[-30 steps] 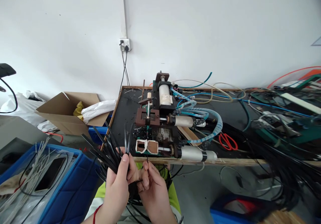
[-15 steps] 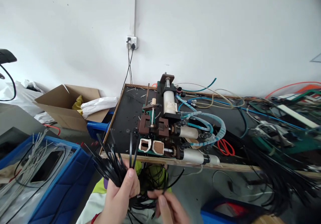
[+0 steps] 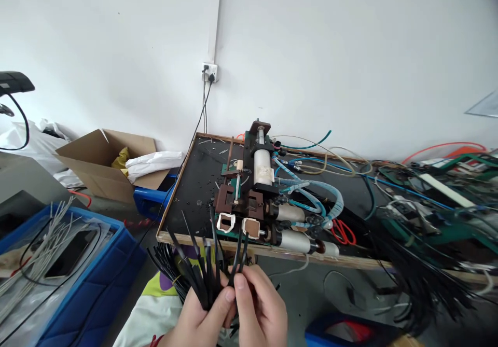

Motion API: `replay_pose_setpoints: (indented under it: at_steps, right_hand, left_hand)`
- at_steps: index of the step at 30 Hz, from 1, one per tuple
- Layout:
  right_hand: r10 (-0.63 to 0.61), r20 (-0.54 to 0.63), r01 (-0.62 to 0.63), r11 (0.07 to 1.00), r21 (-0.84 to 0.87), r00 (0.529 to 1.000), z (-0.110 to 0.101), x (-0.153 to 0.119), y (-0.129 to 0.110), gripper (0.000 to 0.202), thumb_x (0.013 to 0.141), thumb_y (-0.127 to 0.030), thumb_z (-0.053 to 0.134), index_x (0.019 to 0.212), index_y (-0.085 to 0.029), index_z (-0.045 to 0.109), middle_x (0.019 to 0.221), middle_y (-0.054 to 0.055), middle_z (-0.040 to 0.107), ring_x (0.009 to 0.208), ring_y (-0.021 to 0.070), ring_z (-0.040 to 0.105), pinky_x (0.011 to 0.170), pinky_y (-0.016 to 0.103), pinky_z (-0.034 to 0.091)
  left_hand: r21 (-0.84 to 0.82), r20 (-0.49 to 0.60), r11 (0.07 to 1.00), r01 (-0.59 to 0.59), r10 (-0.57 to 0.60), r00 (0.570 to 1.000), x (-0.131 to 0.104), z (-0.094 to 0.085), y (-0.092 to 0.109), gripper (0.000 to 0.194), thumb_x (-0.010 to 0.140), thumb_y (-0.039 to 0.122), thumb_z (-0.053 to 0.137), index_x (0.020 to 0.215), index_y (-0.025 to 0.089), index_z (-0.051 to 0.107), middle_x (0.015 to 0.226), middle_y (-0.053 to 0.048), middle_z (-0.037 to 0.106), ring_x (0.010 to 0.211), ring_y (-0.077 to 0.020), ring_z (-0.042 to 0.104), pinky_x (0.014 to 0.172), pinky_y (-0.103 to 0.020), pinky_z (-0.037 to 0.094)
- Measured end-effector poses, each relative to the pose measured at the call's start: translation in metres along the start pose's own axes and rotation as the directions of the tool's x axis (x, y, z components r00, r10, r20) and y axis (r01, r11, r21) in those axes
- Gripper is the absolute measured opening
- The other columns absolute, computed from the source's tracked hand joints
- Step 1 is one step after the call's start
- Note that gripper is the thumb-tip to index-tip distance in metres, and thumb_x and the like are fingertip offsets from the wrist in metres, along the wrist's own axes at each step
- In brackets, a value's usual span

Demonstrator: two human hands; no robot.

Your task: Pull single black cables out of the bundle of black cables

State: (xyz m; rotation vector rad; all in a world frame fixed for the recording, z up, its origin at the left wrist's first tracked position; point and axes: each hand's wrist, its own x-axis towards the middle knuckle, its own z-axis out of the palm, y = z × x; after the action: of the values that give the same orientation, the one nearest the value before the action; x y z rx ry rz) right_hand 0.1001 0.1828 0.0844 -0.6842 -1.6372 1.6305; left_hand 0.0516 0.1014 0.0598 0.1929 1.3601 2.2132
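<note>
My left hand (image 3: pixel 204 316) is closed around a bundle of black cables (image 3: pixel 200 279), whose ends fan upward. Right beside it, my right hand (image 3: pixel 260 305) pinches a pair of upright black cable ends (image 3: pixel 238 256) between thumb and fingers. The two hands touch or nearly touch. Just beyond the fingertips, at the bench edge, sit two blocks with white rims, a left block (image 3: pixel 225 223) and a right block (image 3: pixel 252 228). They belong to a fixture with air cylinders (image 3: pixel 264 166). The lower lengths of the cables are hidden behind my hands.
A blue crate (image 3: pixel 97 279) with pale wires and a phone (image 3: pixel 69 253) stands at left. Behind it is an open cardboard box (image 3: pixel 91 173). Blue hoses (image 3: pixel 336 196) loop right of the fixture. More black cables (image 3: pixel 408 279) hang over the bench edge at right.
My right hand has risen from below to beside my left hand and now pinches cable ends. The left hand has shifted right with its bundle. The camera view has turned slightly.
</note>
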Motion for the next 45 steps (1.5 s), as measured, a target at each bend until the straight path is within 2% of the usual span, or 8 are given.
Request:
replay_pose_setpoints:
  at_steps: [5,11,21,27,33,38,41,45]
  right_hand:
    - [-0.127,-0.181,0.142,0.987,0.074,0.975,0.015,0.0,-0.005,0.02,0.096,-0.04,0.074,0.086,-0.024,0.08,0.086,0.01,0.076,0.081,0.0258,0.07,0.073,0.033,0.056]
    - [-0.152,-0.076,0.138,0.977,-0.162,0.985,0.007,-0.018,0.018,0.018,0.1,-0.033,0.067,0.099,-0.026,0.083,0.065,0.005,0.073,0.053,0.0202,0.064,0.06,0.03,0.052]
    - [-0.173,0.142,0.195,0.968,-0.158,0.975,0.0,-0.002,0.025,0.025,0.1,-0.037,0.064,0.096,-0.031,0.087,0.075,0.008,0.075,0.063,0.0226,0.065,0.064,0.03,0.051]
    - [0.035,0.233,-0.027,0.999,-0.037,0.972,-0.002,0.004,0.037,0.034,0.097,-0.051,0.067,0.086,-0.024,0.084,0.059,0.003,0.06,0.058,0.02,0.054,0.061,0.03,0.044]
    - [-0.024,0.468,-0.104,0.964,0.245,0.884,-0.002,0.011,0.053,0.05,0.097,-0.06,0.065,0.07,-0.02,0.076,0.069,0.005,0.061,0.063,0.0179,0.053,0.061,0.03,0.033]
    - [0.202,0.46,-0.481,0.598,0.642,0.865,0.011,0.015,0.062,0.039,0.094,-0.054,0.076,0.074,-0.02,0.07,0.054,-0.005,0.049,0.047,0.0097,0.026,0.05,0.024,0.023]
    - [0.225,0.481,-0.531,0.349,0.772,0.847,0.018,0.023,0.061,0.033,0.089,-0.044,0.084,0.073,-0.021,0.068,0.054,-0.008,0.045,0.045,0.0075,0.017,0.049,0.021,0.026]
    - [0.239,0.54,-0.586,0.208,0.783,0.807,0.02,0.029,0.061,0.027,0.091,-0.035,0.084,0.076,-0.019,0.068,0.054,-0.01,0.043,0.045,0.0071,0.012,0.048,0.02,0.026]
  left_hand:
    - [0.197,-0.11,0.933,-0.301,0.326,0.939,0.012,-0.002,0.011,0.034,0.096,0.055,0.069,0.08,0.024,0.074,0.08,-0.007,0.074,0.079,-0.0252,0.065,0.082,-0.039,0.053]
    - [0.092,-0.055,0.976,-0.196,0.201,0.978,0.022,-0.012,0.002,0.035,0.099,0.057,0.065,0.099,0.022,0.069,0.054,0.006,0.046,0.047,-0.0131,0.04,0.05,-0.026,0.038]
    - [0.25,-0.016,0.957,-0.148,0.157,0.987,0.027,-0.01,0.013,0.026,0.084,0.042,0.085,0.096,0.022,0.075,0.057,0.007,0.047,0.054,-0.0136,0.047,0.057,-0.026,0.046]
    - [0.271,-0.098,0.937,-0.223,0.257,0.961,0.033,-0.013,0.017,0.025,0.086,0.04,0.085,0.086,0.022,0.067,0.057,0.007,0.047,0.053,-0.0123,0.045,0.055,-0.024,0.042]
    - [0.142,-0.192,0.978,-0.152,0.178,0.965,0.038,-0.012,0.023,0.026,0.086,0.039,0.085,0.095,0.021,0.068,0.058,0.009,0.041,0.049,-0.0096,0.036,0.047,-0.022,0.033]
    - [-0.017,-0.141,0.976,-0.215,0.21,0.967,0.042,-0.005,0.027,0.029,0.093,0.044,0.078,0.109,0.023,0.066,0.055,0.011,0.036,0.047,-0.0081,0.031,0.048,-0.021,0.029]
    - [-0.036,-0.11,0.961,-0.273,0.268,0.957,0.044,-0.005,0.028,0.022,0.097,0.042,0.074,0.103,0.022,0.067,0.055,0.011,0.036,0.046,-0.0068,0.03,0.048,-0.021,0.027]
    - [-0.041,-0.064,0.964,-0.262,0.259,0.964,0.044,-0.008,0.025,0.018,0.099,0.04,0.072,0.102,0.022,0.068,0.057,0.01,0.034,0.048,-0.0073,0.031,0.051,-0.021,0.029]
